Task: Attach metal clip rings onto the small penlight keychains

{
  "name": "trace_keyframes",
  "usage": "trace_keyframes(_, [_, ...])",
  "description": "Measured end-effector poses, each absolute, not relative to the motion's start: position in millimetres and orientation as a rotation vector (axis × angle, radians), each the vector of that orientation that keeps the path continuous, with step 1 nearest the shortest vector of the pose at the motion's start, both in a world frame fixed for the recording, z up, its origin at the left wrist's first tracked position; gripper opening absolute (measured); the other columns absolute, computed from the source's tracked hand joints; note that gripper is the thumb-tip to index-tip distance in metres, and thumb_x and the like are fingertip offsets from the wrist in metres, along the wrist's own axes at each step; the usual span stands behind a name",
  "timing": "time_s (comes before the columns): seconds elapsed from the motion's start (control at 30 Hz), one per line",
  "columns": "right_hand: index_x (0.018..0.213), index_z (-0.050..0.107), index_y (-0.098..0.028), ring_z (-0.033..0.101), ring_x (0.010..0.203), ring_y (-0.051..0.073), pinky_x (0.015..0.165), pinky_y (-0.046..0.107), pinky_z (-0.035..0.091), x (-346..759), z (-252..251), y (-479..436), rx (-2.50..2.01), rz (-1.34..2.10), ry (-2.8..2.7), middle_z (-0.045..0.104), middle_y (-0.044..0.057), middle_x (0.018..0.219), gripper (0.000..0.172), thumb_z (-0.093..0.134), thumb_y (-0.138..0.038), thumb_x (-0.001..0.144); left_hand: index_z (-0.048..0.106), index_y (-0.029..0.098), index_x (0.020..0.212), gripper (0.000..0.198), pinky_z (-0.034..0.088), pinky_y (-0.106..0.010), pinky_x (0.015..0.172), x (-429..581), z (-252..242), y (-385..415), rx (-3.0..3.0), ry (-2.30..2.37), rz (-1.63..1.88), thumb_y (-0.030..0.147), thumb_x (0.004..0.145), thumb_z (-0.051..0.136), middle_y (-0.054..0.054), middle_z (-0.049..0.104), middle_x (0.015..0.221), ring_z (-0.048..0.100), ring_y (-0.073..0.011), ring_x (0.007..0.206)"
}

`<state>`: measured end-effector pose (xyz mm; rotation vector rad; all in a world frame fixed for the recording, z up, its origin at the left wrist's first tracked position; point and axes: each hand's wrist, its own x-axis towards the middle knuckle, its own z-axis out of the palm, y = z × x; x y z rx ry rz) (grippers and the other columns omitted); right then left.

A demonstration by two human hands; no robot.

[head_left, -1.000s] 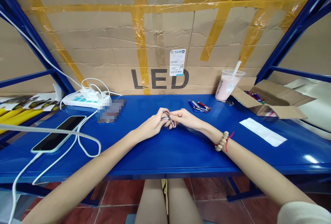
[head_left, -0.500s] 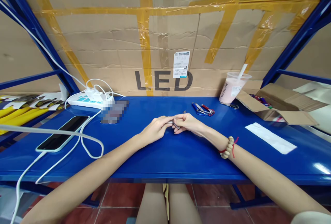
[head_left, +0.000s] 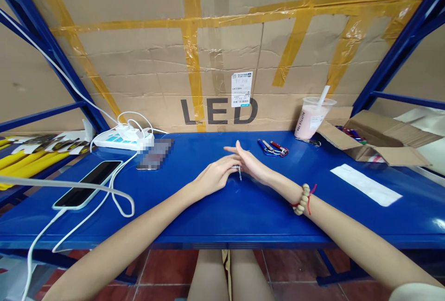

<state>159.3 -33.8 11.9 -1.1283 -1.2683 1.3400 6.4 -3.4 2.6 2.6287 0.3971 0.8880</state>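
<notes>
Over the middle of the blue table (head_left: 208,217), my left hand (head_left: 214,176) is closed on a small silvery metal piece (head_left: 239,172). One thin end of it sticks out below the fingertips; the rest is hidden by the fingers. My right hand (head_left: 255,166) is open, its fingers stretched out and its thumb raised. Its palm side meets the left fingertips and the metal piece. Just behind the right hand lie a few small blue, silver and red flashlights (head_left: 273,148) with carabiner clips.
At the right stand a pink drink cup (head_left: 311,120), an opened cardboard box (head_left: 375,145) and a white paper strip (head_left: 365,184). Leftward are a phone (head_left: 88,185) on a looping white cable, a power strip (head_left: 114,141) and a pixelated dark object (head_left: 155,154). A large carton (head_left: 156,69) closes off the back.
My right hand has unwrapped its fingers from the metal piece and stretched them out. The metal piece now points downward from my left fingertips. The view has shifted slightly.
</notes>
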Motion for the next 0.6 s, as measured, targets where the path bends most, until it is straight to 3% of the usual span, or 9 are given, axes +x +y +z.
trace_keyframes(0.07, [0.112, 0.06, -0.014, 0.068, 0.081, 0.018, 0.072, 0.03, 0.057, 151.7, 12.9, -38.4, -1.153, 1.423, -1.248, 0.07, 0.012, 0.096, 0.063, 0.026, -0.062, 0.09, 0.059, 0.016, 0.102, 0.024, 0.05, -0.032, 0.085, 7.6, 1.1, -6.8, 2.704, 0.369, 0.9, 0.02, 0.091, 0.038, -0.01, 0.061, 0.101, 0.059, -0.0186, 0.099])
trace_keyframes(0.13, [0.092, 0.064, -0.012, 0.066, 0.059, 0.017, 0.052, 0.027, 0.056, 146.3, 11.3, -41.8, -1.202, 1.5, -1.275, 0.07, 0.009, 0.069, 0.071, 0.019, -0.067, 0.088, 0.06, 0.015, 0.099, 0.024, 0.051, -0.028, 0.077, 7.9, -1.3, -9.2, 2.745, 0.376, 0.927, 0.02, 0.091, 0.038, -0.01, 0.058, 0.101, 0.06, -0.0163, 0.089])
trace_keyframes(0.2, [0.065, 0.059, -0.013, 0.053, 0.034, 0.012, 0.034, 0.021, 0.044, 144.3, 8.2, -43.2, -1.273, 1.481, -1.336, 0.056, 0.004, 0.04, 0.075, 0.015, -0.07, 0.086, 0.061, 0.014, 0.097, 0.025, 0.051, -0.026, 0.074, 7.7, -3.7, -10.7, 2.749, 0.39, 0.948, 0.019, 0.091, 0.037, -0.009, 0.057, 0.095, 0.059, -0.0145, 0.083])
trace_keyframes(0.27, [0.047, 0.045, -0.016, 0.035, 0.022, 0.007, 0.026, 0.016, 0.03, 144.7, 5.2, -43.0, -1.321, 1.402, -1.375, 0.038, -0.001, 0.026, 0.074, 0.013, -0.071, 0.085, 0.062, 0.015, 0.094, 0.024, 0.05, -0.025, 0.072, 7.7, -5.5, -11.7, 2.713, 0.418, 0.956, 0.018, 0.091, 0.038, -0.006, 0.056, 0.086, 0.058, -0.0133, 0.077])
trace_keyframes(0.33, [0.04, 0.037, -0.017, 0.025, 0.019, 0.004, 0.024, 0.016, 0.02, 145.6, 3.6, -42.1, -1.336, 1.375, -1.381, 0.029, -0.002, 0.023, 0.075, 0.01, -0.072, 0.084, 0.063, 0.016, 0.09, 0.021, 0.049, -0.024, 0.069, 8.6, -6.0, -12.6, 2.631, 0.462, 0.96, 0.018, 0.089, 0.042, -0.004, 0.057, 0.08, 0.058, -0.0125, 0.074])
trace_keyframes(0.47, [0.04, 0.038, -0.017, 0.021, 0.021, 0.003, 0.024, 0.016, 0.015, 145.4, 4.2, -41.2, -1.341, 1.445, -1.347, 0.028, -0.003, 0.024, 0.079, 0.004, -0.073, 0.083, 0.059, 0.018, 0.089, 0.01, 0.048, -0.026, 0.073, 12.1, -3.0, -13.7, 2.343, 0.572, 0.992, 0.016, 0.08, 0.056, -0.001, 0.059, 0.076, 0.059, -0.0134, 0.075])
trace_keyframes(0.53, [0.044, 0.038, -0.018, 0.019, 0.022, 0.003, 0.025, 0.016, 0.014, 144.6, 4.2, -42.0, -1.303, 1.483, -1.313, 0.029, -0.005, 0.027, 0.074, 0.011, -0.076, 0.081, 0.051, 0.02, 0.098, 0.026, 0.048, -0.029, 0.077, 13.6, -1.9, -13.7, 2.187, 0.616, 0.992, 0.015, 0.075, 0.062, 0.001, 0.059, 0.076, 0.059, -0.0147, 0.08])
trace_keyframes(0.6, [0.049, 0.037, -0.019, 0.017, 0.023, 0.003, 0.025, 0.015, 0.014, 143.8, 3.5, -43.4, -1.262, 1.53, -1.297, 0.028, -0.007, 0.028, 0.068, 0.02, -0.077, 0.08, 0.041, 0.021, 0.107, 0.042, 0.047, -0.031, 0.081, 14.2, -2.1, -13.4, 2.091, 0.608, 0.985, 0.015, 0.072, 0.064, -0.002, 0.058, 0.09, 0.057, -0.0164, 0.091])
